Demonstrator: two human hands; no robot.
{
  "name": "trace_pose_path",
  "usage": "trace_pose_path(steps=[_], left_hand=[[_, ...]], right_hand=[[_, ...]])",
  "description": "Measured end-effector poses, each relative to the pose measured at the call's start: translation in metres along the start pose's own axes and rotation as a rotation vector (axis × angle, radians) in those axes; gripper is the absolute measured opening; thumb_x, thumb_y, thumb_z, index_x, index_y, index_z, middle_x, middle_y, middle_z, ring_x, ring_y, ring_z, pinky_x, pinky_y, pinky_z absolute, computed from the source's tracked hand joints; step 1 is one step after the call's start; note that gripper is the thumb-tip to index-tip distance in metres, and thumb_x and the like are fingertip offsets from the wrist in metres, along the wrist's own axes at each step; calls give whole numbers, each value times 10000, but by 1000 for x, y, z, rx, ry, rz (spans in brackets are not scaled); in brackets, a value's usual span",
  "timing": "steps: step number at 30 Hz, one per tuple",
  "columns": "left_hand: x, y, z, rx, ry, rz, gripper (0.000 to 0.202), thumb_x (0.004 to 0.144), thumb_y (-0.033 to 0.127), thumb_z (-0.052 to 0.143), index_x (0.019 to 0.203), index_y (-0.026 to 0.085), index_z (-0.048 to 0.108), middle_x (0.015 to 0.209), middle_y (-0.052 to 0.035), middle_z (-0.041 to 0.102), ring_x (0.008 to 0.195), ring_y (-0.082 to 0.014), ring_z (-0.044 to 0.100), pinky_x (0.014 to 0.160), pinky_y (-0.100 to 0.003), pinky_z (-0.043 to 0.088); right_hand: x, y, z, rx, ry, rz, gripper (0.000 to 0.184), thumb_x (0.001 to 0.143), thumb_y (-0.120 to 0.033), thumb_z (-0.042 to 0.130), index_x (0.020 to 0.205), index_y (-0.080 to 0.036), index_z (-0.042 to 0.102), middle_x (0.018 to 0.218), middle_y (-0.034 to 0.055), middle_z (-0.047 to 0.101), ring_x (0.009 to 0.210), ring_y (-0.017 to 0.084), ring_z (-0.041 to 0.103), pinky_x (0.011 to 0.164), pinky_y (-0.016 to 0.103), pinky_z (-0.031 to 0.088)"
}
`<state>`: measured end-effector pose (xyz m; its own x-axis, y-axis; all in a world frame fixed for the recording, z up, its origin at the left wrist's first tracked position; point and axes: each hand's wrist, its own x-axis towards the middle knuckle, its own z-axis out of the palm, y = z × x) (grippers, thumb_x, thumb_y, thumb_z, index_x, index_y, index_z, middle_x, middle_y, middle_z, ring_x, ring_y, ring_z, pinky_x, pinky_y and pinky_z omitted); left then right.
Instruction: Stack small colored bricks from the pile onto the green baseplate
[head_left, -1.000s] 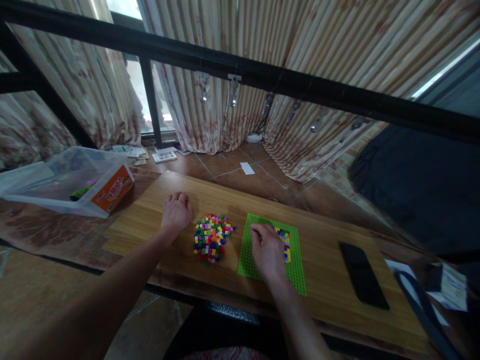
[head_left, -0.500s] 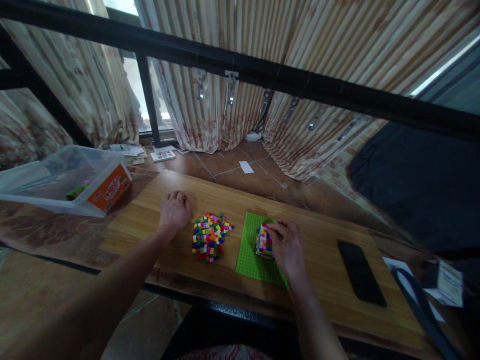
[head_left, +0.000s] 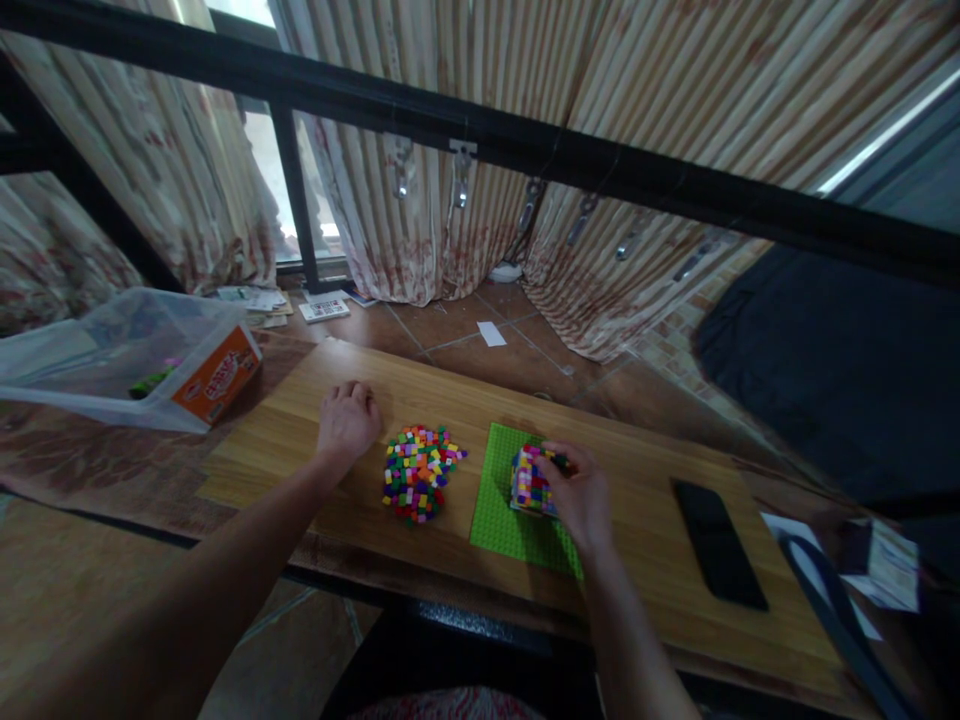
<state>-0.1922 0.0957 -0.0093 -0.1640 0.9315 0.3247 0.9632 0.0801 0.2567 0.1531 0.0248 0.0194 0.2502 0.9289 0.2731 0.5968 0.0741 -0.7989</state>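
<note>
A green studded baseplate (head_left: 500, 500) lies on the wooden table (head_left: 645, 530). On it stands a block of small multicoloured bricks (head_left: 528, 482). My right hand (head_left: 579, 495) is curled round the block's right side, fingers closed on it. To the left of the baseplate lies a loose heap of small coloured bricks (head_left: 417, 470). My left hand (head_left: 346, 420) rests on the table just left of the heap, fingers curled under, with nothing visible in it.
A black phone (head_left: 718, 542) lies flat at the table's right. A clear plastic bin with an orange label (head_left: 142, 358) sits on the far left. Papers (head_left: 885, 565) and a dark strap (head_left: 829, 610) lie at the right edge. Curtains and a black bar stand behind.
My right hand moved from the left part of the baseplate to the right side of the brick block and closed on it. The left hand stayed put.
</note>
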Motion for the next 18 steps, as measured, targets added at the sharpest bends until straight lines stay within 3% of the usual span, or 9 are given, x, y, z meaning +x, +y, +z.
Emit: trace_pose_path(steps=[18], left_hand=[[0,2,-4,-6,-8,-4,279,880,239,390,995,176,637,1102,-145,655,1061,-309,561,944,-457,418]], right_hand=[[7,5,3,87,-54,156,307,759,-453,626,874,-212,778,937,73,767,864,234,684,847,397,524]])
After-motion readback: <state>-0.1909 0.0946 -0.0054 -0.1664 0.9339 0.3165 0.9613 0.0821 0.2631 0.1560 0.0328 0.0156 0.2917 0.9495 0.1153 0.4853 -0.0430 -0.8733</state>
